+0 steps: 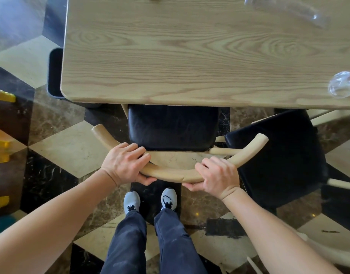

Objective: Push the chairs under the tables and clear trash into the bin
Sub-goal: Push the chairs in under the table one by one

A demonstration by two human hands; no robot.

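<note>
Wooden back rail [170, 176] of the chair [190, 139] is clamped by the fingers [139, 155] of both the left hand [124, 163] and the right hand [217, 175], so the chair-pushing step seems in hand. Its black seat [173, 125] sits only partly under the tabletop [170, 56], so a straight forward push is needed next; clear plastic trash [340, 85] lies on it further right.
</note>
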